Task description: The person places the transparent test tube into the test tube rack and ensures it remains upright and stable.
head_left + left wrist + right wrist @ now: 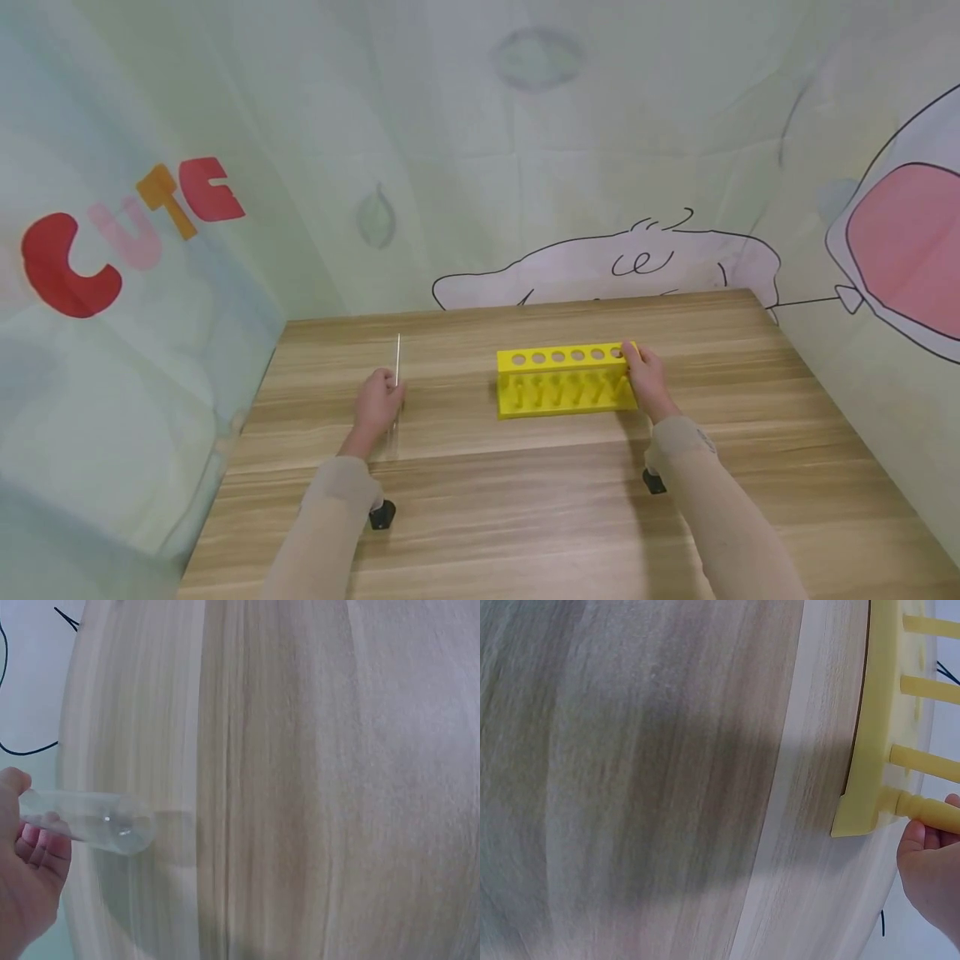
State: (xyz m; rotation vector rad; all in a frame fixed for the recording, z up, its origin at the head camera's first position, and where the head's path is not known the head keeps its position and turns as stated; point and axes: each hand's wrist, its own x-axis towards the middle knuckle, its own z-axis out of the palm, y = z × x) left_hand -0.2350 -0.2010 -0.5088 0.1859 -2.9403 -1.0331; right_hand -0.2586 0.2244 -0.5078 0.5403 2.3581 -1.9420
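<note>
My left hand [379, 403], left of centre over the table, holds a clear test tube [112, 819]. The tube's rounded bottom points toward me, and in the head view its upper part shows as a thin bright line. Toward the right, a yellow test tube rack [567, 412] stands on the table, with a row of round holes on top and several upright pegs below. My right hand [647, 380] grips the rack's right end, thumb at the top plate. In the right wrist view, fingertips lie by the end peg [930, 814]; part of the hand is cut off.
The wood-grain table [480, 517] runs back to a printed curtain [450, 167], which also hangs at both sides. A small black device [382, 515] sits under the left wrist, another black device [654, 482] under the right.
</note>
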